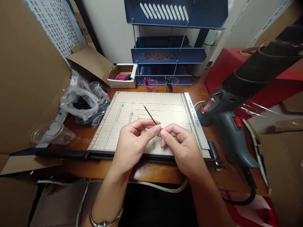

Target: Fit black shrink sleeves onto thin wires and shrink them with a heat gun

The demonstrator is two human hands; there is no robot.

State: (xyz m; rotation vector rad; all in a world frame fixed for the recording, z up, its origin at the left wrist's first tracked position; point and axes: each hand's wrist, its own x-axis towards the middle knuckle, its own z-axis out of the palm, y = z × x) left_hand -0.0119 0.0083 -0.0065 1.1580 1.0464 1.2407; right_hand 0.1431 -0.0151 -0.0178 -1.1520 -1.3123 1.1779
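Note:
Both my hands are held together over the near part of a beige paper cutter board (123, 126). My left hand (136, 137) pinches a thin black wire or tube (149, 115) between thumb and fingertips; the piece sticks up and away to the left. My right hand (181, 145) meets it at the same spot, fingers curled and pinched at the wire's near end. What lies between the right fingertips is too small to make out.
A grey heat gun (227, 126) lies at the right with its cord. Two small clear cups (151, 84) of pink and black pieces stand behind the board, a blue tray rack (168, 53) behind them. A crumpled plastic bag (82, 101), a clear cup (50, 134) and cardboard boxes sit left.

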